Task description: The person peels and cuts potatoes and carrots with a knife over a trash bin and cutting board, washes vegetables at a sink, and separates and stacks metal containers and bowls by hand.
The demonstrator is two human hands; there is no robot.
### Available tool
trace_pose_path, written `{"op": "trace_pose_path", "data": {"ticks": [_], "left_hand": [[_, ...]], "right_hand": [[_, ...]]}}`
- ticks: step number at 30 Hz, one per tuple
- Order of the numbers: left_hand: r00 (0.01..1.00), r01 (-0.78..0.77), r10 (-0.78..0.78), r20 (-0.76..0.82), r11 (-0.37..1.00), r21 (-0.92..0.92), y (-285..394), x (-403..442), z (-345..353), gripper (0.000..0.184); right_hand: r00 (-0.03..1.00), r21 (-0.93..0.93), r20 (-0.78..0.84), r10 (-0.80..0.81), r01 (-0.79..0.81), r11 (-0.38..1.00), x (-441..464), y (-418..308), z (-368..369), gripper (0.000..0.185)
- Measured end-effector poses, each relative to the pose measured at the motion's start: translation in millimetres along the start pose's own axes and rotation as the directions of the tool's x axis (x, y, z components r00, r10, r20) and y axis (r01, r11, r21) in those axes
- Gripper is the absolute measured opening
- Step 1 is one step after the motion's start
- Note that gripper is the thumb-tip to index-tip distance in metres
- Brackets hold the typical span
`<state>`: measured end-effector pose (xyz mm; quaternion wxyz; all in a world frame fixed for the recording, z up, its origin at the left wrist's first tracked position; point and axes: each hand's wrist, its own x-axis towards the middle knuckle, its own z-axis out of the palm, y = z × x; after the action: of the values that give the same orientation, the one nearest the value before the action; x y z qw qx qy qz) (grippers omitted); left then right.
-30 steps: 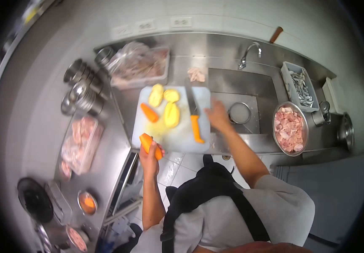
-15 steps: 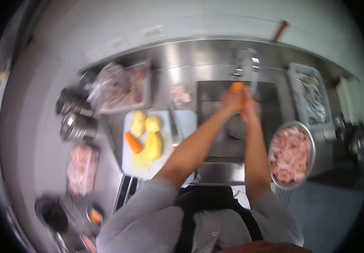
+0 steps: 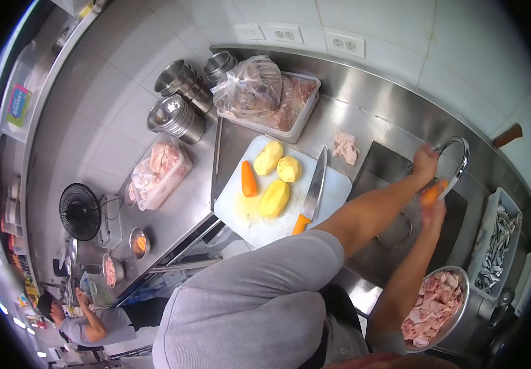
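Observation:
My right hand (image 3: 434, 214) is closed around a peeled carrot (image 3: 431, 194) over the sink (image 3: 370, 234), under a pale stream of water. At the base of the curved tap (image 3: 464, 150), my left hand (image 3: 425, 162) is curled closed; its fingertips and the part they grip are mostly hidden. Left of the sink, a white cutting board (image 3: 247, 224) carries another carrot (image 3: 249, 179), several peeled potatoes (image 3: 274, 198) and a knife (image 3: 316, 190) with an orange handle. A round metal strainer or bowl (image 3: 396, 230) sits in the sink, partly behind my left forearm.
A metal bowl of raw meat pieces (image 3: 434, 307) stands right of the sink, near a tub of small fish (image 3: 496, 246). Bagged meat (image 3: 250, 86) and stacked metal containers (image 3: 176, 117) are at the back left. Another person (image 3: 96, 323) works at the far left.
My view has swung left and tilted. The left hand has left the carrot and moved to the tap's base, while the right hand keeps the carrot.

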<state>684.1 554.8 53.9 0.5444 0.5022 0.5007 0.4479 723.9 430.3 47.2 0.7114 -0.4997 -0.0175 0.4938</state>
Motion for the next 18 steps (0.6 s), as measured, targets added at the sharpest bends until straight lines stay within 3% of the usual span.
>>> {"op": "trace_pose_path", "data": {"ticks": [2, 5, 8, 10, 11, 13, 14, 15, 16, 18], "left_hand": [[0.884, -0.144, 0.137, 0.447, 0.989, -0.019, 4, -8, -12, 0.035], [0.759, -0.286, 0.170, 0.628, 0.954, 0.088, 23, -11, -46, 0.044], [0.792, -0.314, 0.194, 0.579, 0.943, 0.112, 43, -23, -123, 0.046], [0.845, -0.232, 0.044, 0.534, 0.928, 0.290, 58, -38, -192, 0.056], [0.895, -0.107, -0.045, 0.443, 0.944, 0.311, 59, -53, -224, 0.063], [0.903, 0.169, -0.243, 0.354, 0.959, 0.229, 79, -89, -290, 0.074], [0.865, 0.315, -0.343, 0.367, 0.940, 0.136, 98, -105, -325, 0.078], [0.908, 0.258, -0.271, 0.318, 0.963, 0.083, 99, -111, -359, 0.075], [0.942, 0.199, -0.201, 0.268, 0.979, 0.035, 94, -115, -393, 0.072], [0.965, 0.261, -0.260, -0.028, 0.965, 0.036, 78, -109, -461, 0.061]], "right_hand": [[1.000, -0.054, -0.009, -0.003, 0.002, 0.999, -12, 5, 7, 0.031], [0.999, -0.174, -0.012, -0.041, 0.039, 0.984, -9, 34, -6, 0.030], [0.999, -0.532, 0.002, 0.034, -0.028, 0.847, -24, 60, -10, 0.032], [0.994, -0.621, 0.107, 0.031, 0.042, 0.783, -51, 67, 25, 0.032], [0.986, -0.662, 0.161, 0.038, 0.080, 0.745, -75, 70, 49, 0.033], [0.883, -0.522, 0.465, -0.071, 0.338, 0.783, -132, 81, 119, 0.048], [0.790, -0.503, 0.612, 0.041, 0.349, 0.791, -142, 88, 143, 0.052], [0.666, -0.488, 0.731, 0.150, 0.356, 0.797, -149, 94, 164, 0.056], [0.629, -0.539, 0.760, 0.165, 0.468, 0.700, -159, 95, 188, 0.054], [0.558, -0.579, 0.806, 0.198, 0.673, 0.461, -178, 94, 247, 0.052]]}}
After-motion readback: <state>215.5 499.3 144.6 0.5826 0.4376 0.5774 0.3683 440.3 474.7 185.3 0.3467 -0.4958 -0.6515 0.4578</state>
